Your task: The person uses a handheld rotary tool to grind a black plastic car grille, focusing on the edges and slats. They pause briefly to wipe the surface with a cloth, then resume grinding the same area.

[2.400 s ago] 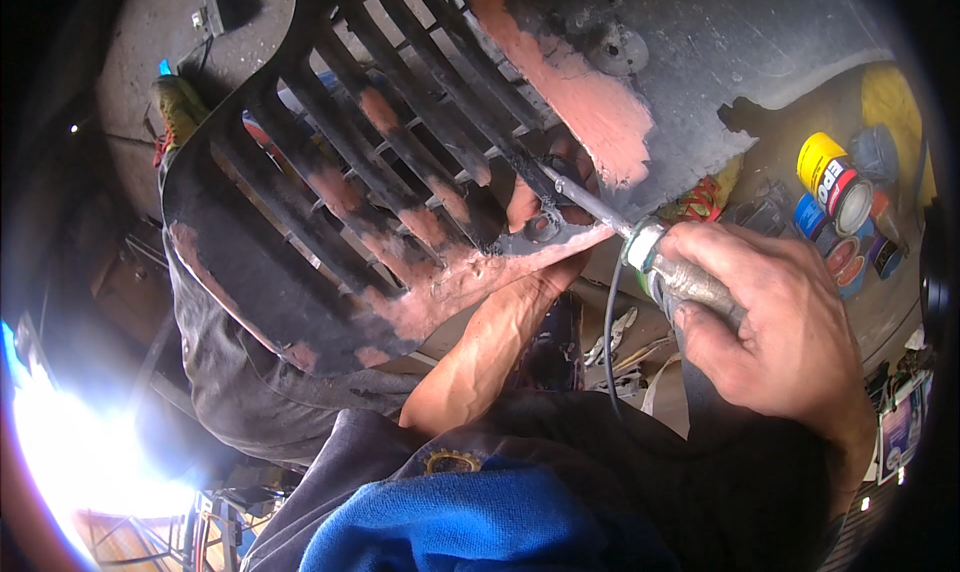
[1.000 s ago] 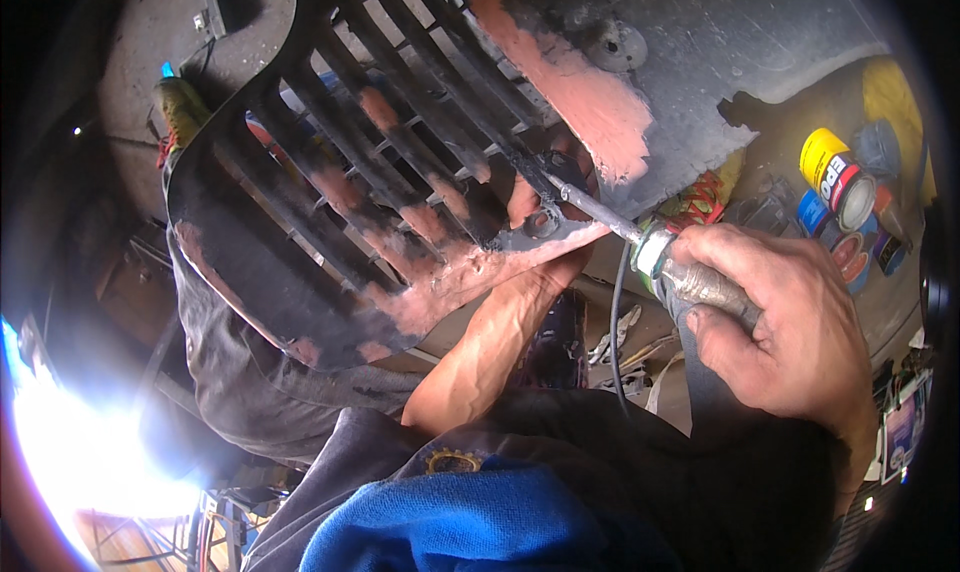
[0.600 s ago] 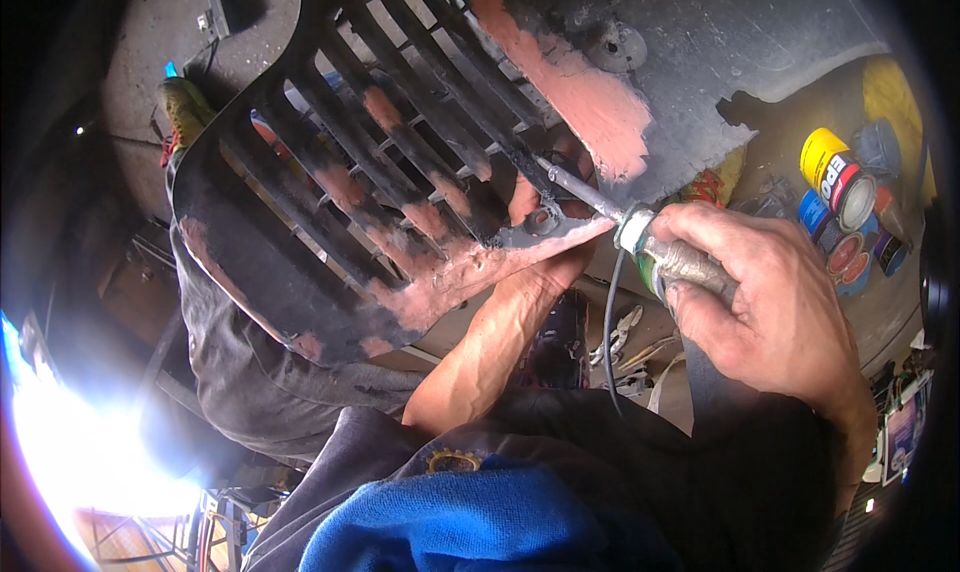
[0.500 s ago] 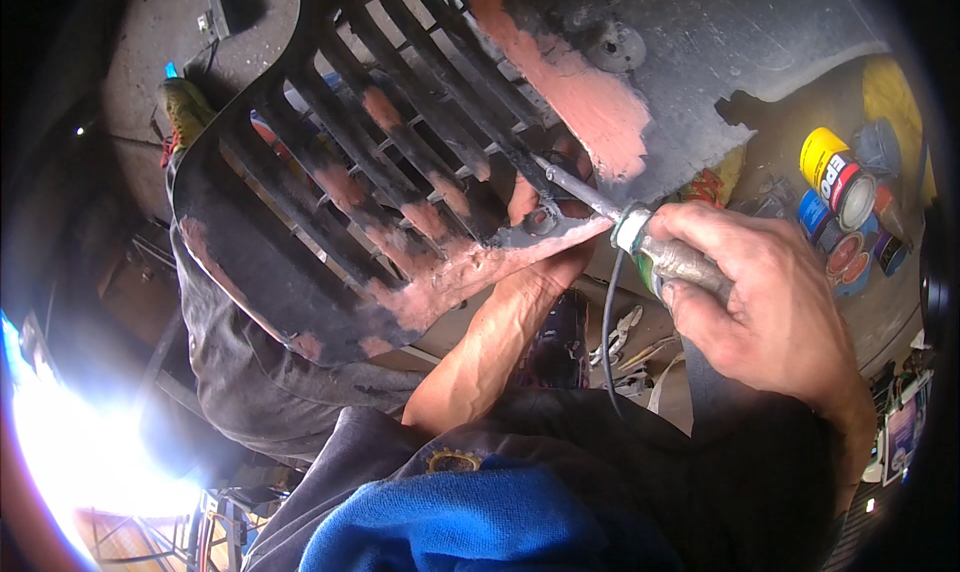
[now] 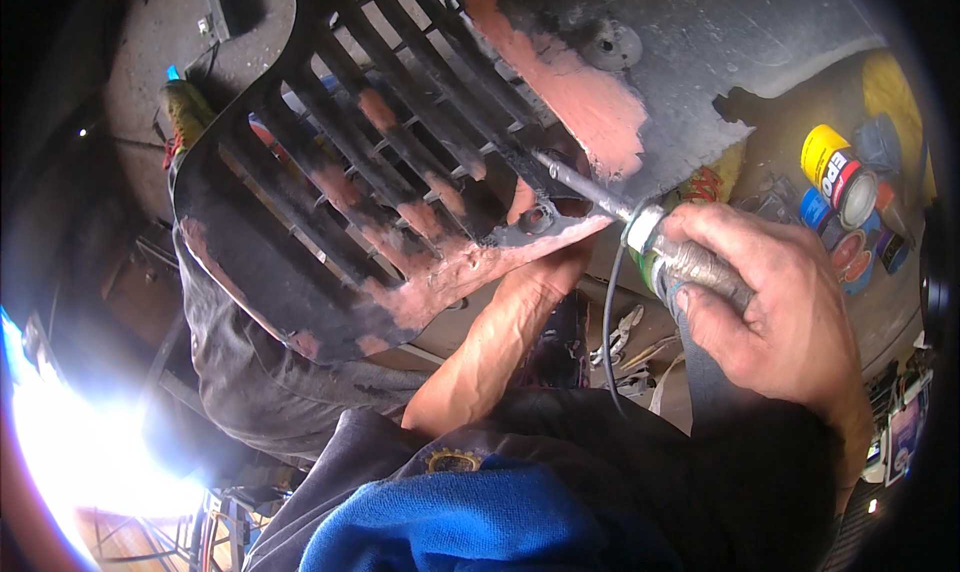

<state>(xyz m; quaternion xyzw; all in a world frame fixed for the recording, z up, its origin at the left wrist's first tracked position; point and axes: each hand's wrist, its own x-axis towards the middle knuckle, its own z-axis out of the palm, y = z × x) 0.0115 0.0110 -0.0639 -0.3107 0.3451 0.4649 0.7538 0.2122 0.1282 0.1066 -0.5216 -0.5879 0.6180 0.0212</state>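
Observation:
A black slatted car grille panel [image 5: 330, 202] with pink filler patches [image 5: 430, 282] lies across my lap, its slats running diagonally. My right hand [image 5: 765, 292] is closed around the tape-wrapped handle of a soldering iron [image 5: 592, 190], whose metal shaft points up and left. Its tip rests at or just over the dark edge beside the last slats; exact contact is unclear. My left hand [image 5: 565, 262] reaches beneath the panel's lower right corner and grips it from below. Part of its fingers shows through the gap near a round hole; the rest is hidden.
A scuffed grey panel section with a pink filler strip [image 5: 590, 102] extends at upper right. Several cans, including a yellow and black one [image 5: 838, 177], stand on the floor at right. The iron's cable [image 5: 607, 322] hangs down past pliers [image 5: 625, 332]. A blue cloth [image 5: 450, 522] lies on my chest.
The iron and my right hand have shifted slightly right and down, the tip moving a little with them. My left hand and the panel have stayed nearly still.

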